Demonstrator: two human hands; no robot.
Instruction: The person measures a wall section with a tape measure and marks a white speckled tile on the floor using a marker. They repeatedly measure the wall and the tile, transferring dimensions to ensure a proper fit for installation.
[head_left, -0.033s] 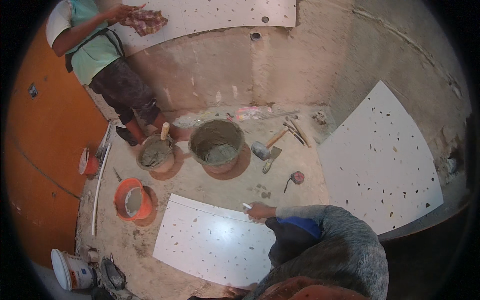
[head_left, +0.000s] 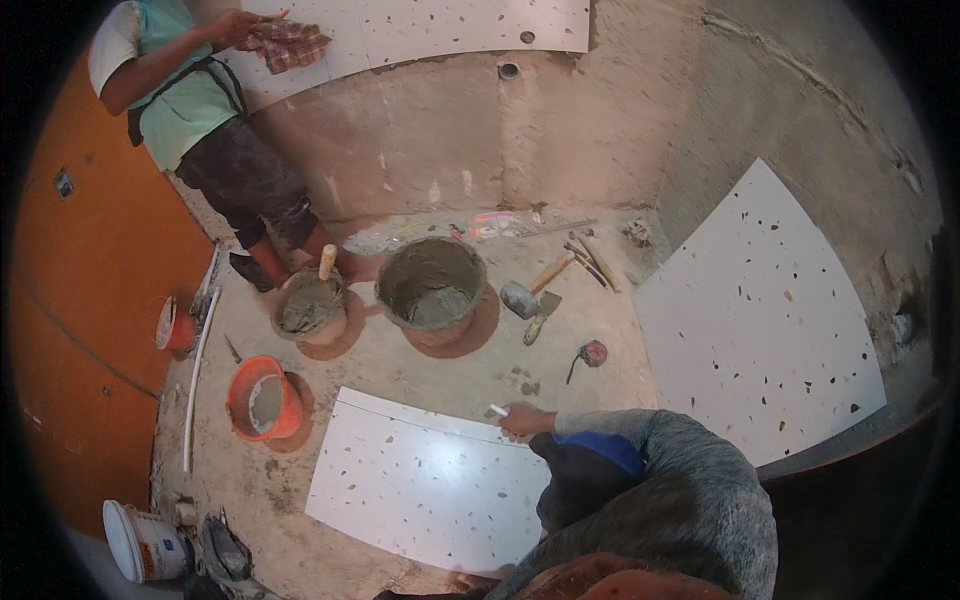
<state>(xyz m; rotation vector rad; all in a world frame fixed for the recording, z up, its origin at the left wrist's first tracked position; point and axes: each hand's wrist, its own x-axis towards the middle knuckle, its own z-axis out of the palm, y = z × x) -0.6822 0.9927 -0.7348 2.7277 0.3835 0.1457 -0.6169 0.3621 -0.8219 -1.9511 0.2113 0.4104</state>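
My right hand [head_left: 527, 422] is closed around a short white pen-like stick [head_left: 499, 411], its exact kind too small to tell. The hand is at the far edge of a white speckled tile [head_left: 425, 470], which lies flat on the floor. A thin dark line runs along the tile near that far edge. My grey-sleeved arm and dark-clothed knee cover the tile's right end. My left hand does not show.
Beyond the tile stand a large mortar bucket [head_left: 440, 330], a smaller mortar bucket [head_left: 325, 325] and an orange bucket [head_left: 290, 405]. A mallet [head_left: 520, 299], scraper [head_left: 535, 328] and tape measure [head_left: 594, 353] lie nearby. Another speckled tile [head_left: 760, 320] leans right. A co-worker [head_left: 190, 120] holds a checked cloth.
My right hand, with the white stick, has slid slightly to the right along the tile's far edge. The rest looks the same apart from a slight shift of the view.
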